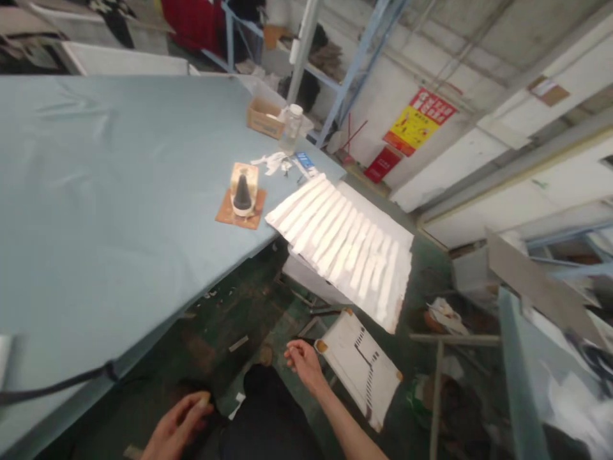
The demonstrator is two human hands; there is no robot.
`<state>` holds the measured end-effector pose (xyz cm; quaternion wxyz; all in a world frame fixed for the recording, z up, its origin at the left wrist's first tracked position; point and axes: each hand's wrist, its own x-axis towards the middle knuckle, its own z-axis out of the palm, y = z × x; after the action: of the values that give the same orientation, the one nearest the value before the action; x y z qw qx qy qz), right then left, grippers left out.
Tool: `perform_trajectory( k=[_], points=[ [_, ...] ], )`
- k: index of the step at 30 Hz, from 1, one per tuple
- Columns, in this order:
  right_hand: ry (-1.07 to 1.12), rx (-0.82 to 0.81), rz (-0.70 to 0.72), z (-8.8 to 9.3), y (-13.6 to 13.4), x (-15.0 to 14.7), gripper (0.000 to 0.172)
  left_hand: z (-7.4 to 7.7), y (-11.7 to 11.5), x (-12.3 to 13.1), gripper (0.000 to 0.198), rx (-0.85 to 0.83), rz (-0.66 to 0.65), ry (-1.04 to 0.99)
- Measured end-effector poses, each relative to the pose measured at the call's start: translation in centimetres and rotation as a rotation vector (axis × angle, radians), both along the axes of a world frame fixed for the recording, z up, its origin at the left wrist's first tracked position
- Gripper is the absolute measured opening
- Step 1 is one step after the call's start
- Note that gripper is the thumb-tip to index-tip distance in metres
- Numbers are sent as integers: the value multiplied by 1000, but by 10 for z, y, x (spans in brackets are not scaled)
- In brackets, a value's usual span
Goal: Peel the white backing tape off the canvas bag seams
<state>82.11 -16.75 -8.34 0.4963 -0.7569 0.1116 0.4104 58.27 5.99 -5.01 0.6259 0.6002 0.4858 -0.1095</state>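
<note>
Low in the view, my left hand point(179, 425) is closed, with a small yellowish-tan piece point(204, 397) at its fingertips; what it is cannot be made out. My right hand point(302, 362) has its fingers curled together, beside the corner of a white board point(361, 364) with dark striped marks. Whether anything is inside those fingers is hidden. Beyond the hands, a ribbed white sheet of strips point(345, 246) extends off the table corner. A dark cone point(242, 193) stands on a brown square base point(225, 212) on the blue-green table point(119, 255).
A cardboard box point(265, 118), a clear jar point(291, 131) and white scraps point(275, 162) lie at the table's far corner. A black cable point(52, 388) crosses the near left edge. Metal frames point(437, 390) and another table point(520, 377) stand at right.
</note>
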Motion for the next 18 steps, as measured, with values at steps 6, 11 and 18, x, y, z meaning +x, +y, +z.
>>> perform_trajectory(
  k=[6, 11, 18],
  points=[
    [77, 16, -276, -5, -55, 43, 32, 34, -22, 117, 70, 44, -384, -81],
    [71, 47, -489, -15, -53, 81, 35, 27, -11, 176, 75, -19, -631, -102],
    [-39, -14, -640, -14, -56, 117, 34, 17, 15, 242, 77, -62, -831, -130]
  ],
)
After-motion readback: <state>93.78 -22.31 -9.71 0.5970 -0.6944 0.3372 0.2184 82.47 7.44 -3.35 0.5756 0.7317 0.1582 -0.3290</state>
